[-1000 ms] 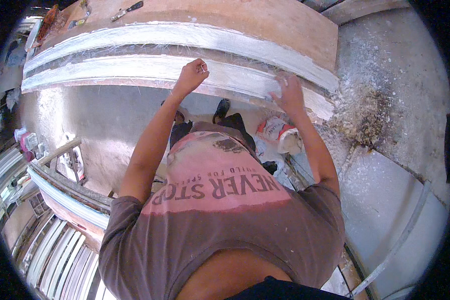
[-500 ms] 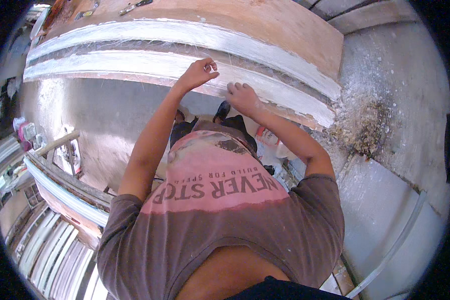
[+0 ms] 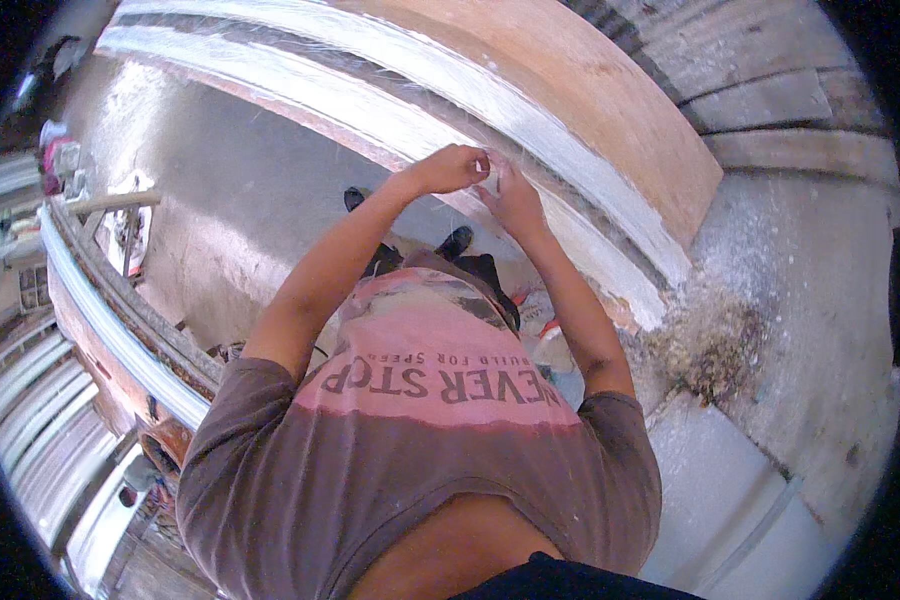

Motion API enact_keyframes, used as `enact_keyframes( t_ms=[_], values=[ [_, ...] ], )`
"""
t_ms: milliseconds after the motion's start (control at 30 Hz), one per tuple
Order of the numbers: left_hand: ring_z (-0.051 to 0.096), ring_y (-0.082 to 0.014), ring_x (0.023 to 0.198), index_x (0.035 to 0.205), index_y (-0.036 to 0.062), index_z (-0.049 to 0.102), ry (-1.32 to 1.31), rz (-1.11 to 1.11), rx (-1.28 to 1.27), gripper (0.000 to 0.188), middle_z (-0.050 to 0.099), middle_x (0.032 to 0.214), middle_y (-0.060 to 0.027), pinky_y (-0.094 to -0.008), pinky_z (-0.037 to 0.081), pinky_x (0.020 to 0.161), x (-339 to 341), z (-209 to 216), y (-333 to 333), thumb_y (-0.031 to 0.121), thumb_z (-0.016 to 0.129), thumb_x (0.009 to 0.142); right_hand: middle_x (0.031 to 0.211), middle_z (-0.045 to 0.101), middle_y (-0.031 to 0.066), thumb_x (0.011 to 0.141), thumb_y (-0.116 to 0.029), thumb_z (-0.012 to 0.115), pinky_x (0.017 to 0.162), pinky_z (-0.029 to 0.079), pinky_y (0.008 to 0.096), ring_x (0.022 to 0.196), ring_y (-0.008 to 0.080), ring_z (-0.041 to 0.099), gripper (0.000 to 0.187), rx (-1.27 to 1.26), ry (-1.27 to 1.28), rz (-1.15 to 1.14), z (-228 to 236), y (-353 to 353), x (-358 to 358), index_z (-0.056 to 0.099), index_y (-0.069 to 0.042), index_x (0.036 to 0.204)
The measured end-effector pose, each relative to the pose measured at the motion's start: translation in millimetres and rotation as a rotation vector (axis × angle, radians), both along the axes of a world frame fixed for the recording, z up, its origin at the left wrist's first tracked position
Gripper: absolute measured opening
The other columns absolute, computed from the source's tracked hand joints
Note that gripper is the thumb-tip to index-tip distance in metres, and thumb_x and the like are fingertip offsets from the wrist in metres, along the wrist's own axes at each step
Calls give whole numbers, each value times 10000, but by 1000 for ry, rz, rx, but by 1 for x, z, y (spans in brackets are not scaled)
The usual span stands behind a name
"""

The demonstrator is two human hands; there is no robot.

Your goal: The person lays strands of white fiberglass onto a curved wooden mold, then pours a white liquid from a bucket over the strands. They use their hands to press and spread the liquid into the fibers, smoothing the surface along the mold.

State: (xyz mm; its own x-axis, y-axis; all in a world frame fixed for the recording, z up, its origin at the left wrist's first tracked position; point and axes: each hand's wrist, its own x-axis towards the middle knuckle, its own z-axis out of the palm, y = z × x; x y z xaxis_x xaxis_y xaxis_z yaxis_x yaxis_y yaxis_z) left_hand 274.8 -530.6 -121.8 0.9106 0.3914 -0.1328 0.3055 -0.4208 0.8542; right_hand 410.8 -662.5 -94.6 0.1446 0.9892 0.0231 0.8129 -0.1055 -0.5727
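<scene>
My left hand (image 3: 448, 168) and my right hand (image 3: 518, 204) meet above the near edge of a long board (image 3: 610, 120). The left hand's fingers curl in with the thumb close to them. The right hand's fingers are bent toward the left hand's fingertips. Anything thin or small between them is too fine to make out. Below and beyond the hands run two white-coated strips (image 3: 530, 95) along the board. A dark groove lies between these strips, and fine hair-like strands stick out from it.
Whitish crumbly debris (image 3: 715, 340) is heaped on the floor by the board's right end. Flat pale sheets (image 3: 710, 480) lie at lower right. On the left stands a wooden frame (image 3: 135, 290) carrying another long piece. My shoes (image 3: 455, 242) are on the concrete floor under my arms.
My hands have come together from a small gap and moved right. The left hand's fingers have drawn in. The view has turned, so the board now slants more steeply down to the right.
</scene>
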Motion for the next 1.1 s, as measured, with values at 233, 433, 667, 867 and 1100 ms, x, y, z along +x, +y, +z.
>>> enact_keyframes(
  t_ms=[233,433,667,867,1100],
  values=[
    [596,-245,790,1213,33,505,20,151,60,572,564,818,-138,-346,501,738,-36,8,-8,335,742,789,801,675,136,876,-145,640,655,499,319,695,204,647,172,234,253,-185,-22,15,11,703,-2,948],
    [602,-174,899,1098,26,653,-140,212,-118,282,601,1100,-127,-321,507,757,-61,21,24,228,628,903,758,657,127,883,-165,640,625,484,313,631,188,620,199,39,204,-264,-21,21,0,697,2,976],
    [571,-112,598,1074,55,674,-73,295,-310,214,663,793,-54,-277,500,558,-103,39,114,153,612,894,918,648,191,835,-241,669,785,484,404,849,332,630,278,16,40,-427,-38,33,-11,695,-42,1028],
    [587,-273,972,1091,83,661,-130,177,126,276,630,1036,-129,-394,472,854,-161,24,201,148,671,823,1140,576,139,734,-309,757,755,518,457,864,319,649,490,-172,-504,-387,-13,77,-43,616,-93,1151],
    [253,-427,1330,1329,166,479,-90,390,391,617,296,1449,-179,-522,268,1100,-251,47,274,294,727,779,1081,582,113,790,-294,662,709,524,469,853,338,642,330,-351,-479,-300,71,240,-168,602,-134,1072]
  ],
)
